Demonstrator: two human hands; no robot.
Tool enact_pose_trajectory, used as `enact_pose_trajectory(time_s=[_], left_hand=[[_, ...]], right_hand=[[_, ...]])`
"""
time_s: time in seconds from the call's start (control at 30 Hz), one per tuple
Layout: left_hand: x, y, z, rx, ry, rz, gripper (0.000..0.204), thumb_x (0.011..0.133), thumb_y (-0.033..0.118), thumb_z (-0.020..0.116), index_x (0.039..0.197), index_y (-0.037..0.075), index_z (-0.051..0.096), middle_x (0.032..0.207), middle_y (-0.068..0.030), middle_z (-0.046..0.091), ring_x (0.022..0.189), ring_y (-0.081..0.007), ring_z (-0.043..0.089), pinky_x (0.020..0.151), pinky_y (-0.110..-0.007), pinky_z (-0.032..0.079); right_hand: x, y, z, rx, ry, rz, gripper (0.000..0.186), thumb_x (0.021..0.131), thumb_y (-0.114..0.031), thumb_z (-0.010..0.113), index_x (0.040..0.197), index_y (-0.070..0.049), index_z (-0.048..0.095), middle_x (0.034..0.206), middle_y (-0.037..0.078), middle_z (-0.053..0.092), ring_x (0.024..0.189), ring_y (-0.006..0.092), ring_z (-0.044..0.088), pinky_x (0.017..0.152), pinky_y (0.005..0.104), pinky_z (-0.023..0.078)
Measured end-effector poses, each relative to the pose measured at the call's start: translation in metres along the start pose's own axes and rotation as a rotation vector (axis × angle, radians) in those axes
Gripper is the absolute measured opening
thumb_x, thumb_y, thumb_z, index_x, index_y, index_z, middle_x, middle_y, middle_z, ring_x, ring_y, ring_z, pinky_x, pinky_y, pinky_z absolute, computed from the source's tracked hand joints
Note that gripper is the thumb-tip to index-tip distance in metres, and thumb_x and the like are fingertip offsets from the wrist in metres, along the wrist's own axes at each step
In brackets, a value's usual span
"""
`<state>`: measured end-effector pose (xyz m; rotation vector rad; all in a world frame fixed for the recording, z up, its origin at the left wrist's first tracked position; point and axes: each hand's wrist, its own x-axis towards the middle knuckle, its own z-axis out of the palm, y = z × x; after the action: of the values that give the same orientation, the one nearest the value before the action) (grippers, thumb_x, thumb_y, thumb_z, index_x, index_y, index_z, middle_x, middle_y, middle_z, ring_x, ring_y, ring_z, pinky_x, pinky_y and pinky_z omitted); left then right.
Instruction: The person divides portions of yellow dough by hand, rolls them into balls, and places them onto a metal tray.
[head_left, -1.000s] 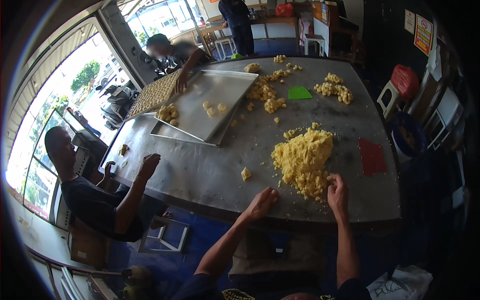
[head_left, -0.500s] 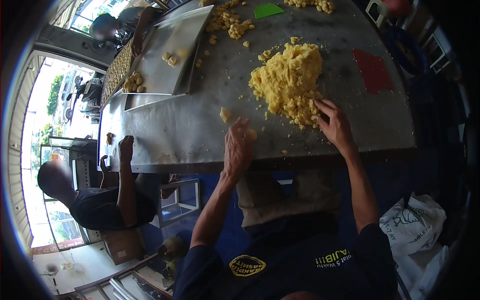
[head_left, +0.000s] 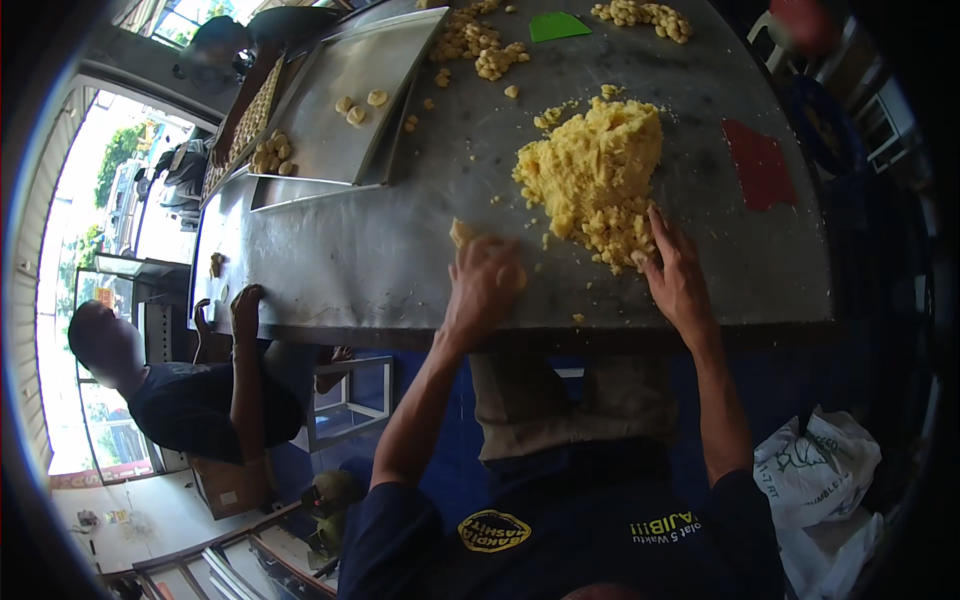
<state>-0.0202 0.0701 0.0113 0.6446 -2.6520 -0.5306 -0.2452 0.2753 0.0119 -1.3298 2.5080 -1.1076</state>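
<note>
A crumbly mound of yellow dough-like filling (head_left: 590, 160) sits on the metal table in front of me. My right hand (head_left: 682, 285) lies at its near right edge, fingers stretched out and thumb apart, touching the loose crumbs. Left of the mound, my left hand (head_left: 484, 290) is palm down low over the table and smeared by motion. A small pale dough piece (head_left: 460, 232) is right at its fingertips; whether they grip it cannot be made out. Something small and yellowish shows partly at the right side of that hand.
A metal tray (head_left: 385, 60) with a few dough balls stands at the far left. Dough lumps (head_left: 470, 40), a green scraper (head_left: 560, 27) and a red scraper (head_left: 758, 165) lie farther off. One person (head_left: 200, 400) sits at the left; another works beyond the trays. White sacks (head_left: 820, 465) stand lower right.
My left hand has moved forward to the small dough piece and blurred. My right fingers have straightened along the mound's edge. The whole view has shifted slightly. The seated person's hands have lowered.
</note>
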Motion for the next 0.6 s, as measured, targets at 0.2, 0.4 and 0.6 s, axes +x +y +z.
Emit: enact_pose_trajectory(time_s=[0.2, 0.4, 0.6], left_hand=[[-0.013, -0.011, -0.045, -0.433, 0.529, -0.334, 0.048, 0.085, -0.002, 0.069, 0.13, 0.009, 0.057, 0.124, -0.0155, 0.06, 0.111, -0.0265, 0.061, 0.081, -0.035, 0.054], [0.013, -0.086, -0.02, 0.011, 0.198, 0.143, 0.033, 0.086, 0.011, 0.069, 0.118, 0.005, 0.063, 0.115, -0.0153, 0.066, 0.108, -0.0363, 0.059, 0.101, -0.043, 0.043], [0.018, -0.052, -0.024, -0.214, 0.085, -0.252, 0.027, 0.095, 0.024, 0.063, 0.11, 0.001, 0.064, 0.1, -0.0169, 0.068, 0.091, -0.0342, 0.065, 0.084, -0.041, 0.051]], right_hand=[[-0.003, 0.006, 0.008, -0.172, -0.039, -0.147, 0.057, 0.087, 0.002, 0.066, 0.142, -0.005, 0.052, 0.136, 0.017, 0.054, 0.119, 0.0383, 0.052, 0.1, 0.0447, 0.047], [0.03, 0.025, 0.027, -0.172, -0.028, -0.12, 0.038, 0.088, 0.002, 0.065, 0.126, -0.002, 0.066, 0.113, 0.017, 0.066, 0.1, 0.035, 0.064, 0.087, 0.0431, 0.051], [0.029, 0.016, -0.017, -0.06, -0.187, 0.173, 0.038, 0.09, 0.003, 0.06, 0.127, -0.001, 0.064, 0.123, 0.023, 0.06, 0.106, 0.0361, 0.062, 0.091, 0.044, 0.049]])
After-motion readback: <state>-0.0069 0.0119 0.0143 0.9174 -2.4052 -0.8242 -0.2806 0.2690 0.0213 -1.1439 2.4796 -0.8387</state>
